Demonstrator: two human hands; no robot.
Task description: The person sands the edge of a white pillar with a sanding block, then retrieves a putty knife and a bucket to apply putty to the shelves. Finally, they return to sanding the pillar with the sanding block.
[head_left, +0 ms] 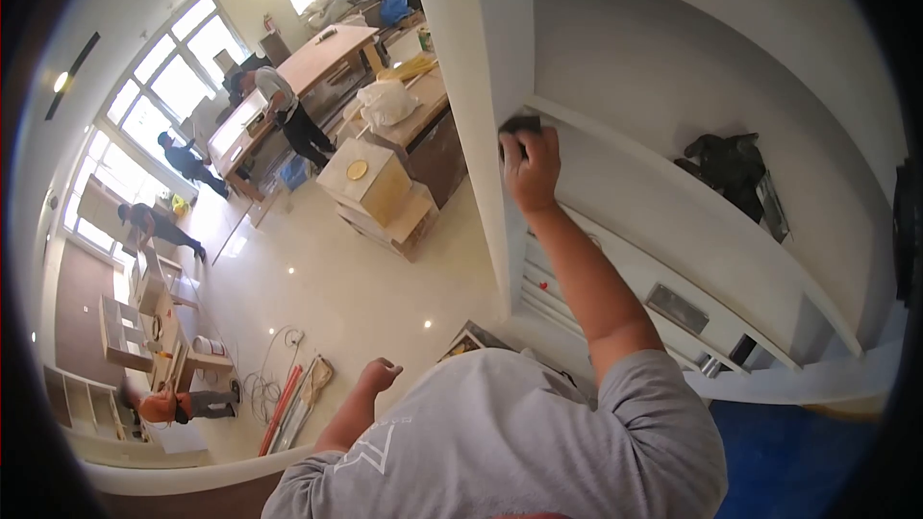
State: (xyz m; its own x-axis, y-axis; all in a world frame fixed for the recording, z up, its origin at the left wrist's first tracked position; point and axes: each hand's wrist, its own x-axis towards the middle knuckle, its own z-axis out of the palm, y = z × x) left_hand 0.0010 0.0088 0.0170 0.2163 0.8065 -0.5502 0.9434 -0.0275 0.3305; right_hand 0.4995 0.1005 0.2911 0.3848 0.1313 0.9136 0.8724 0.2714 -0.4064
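My right hand (532, 165) grips a black sanding block (520, 123) and presses it against the narrow edge of a white upright panel (486, 67). The panel belongs to a white shelf unit (673, 178) on my right. The block's underside is hidden. Lower left, my left hand (383, 374) hangs beside my body with its fingers curled, apart from any object; nothing shows in it. A crumpled dark cloth or glove (726, 171) lies on a shelf to the right, over a flat metallic item (772, 207).
A flat grey metal plate (678, 306) lies on a lower shelf. Behind the panel stand a wooden box (365, 178) and a long workbench (332, 56). Several people work further off, one in orange (159, 407). Red poles (281, 408) and a cable (264, 389) lie on the floor.
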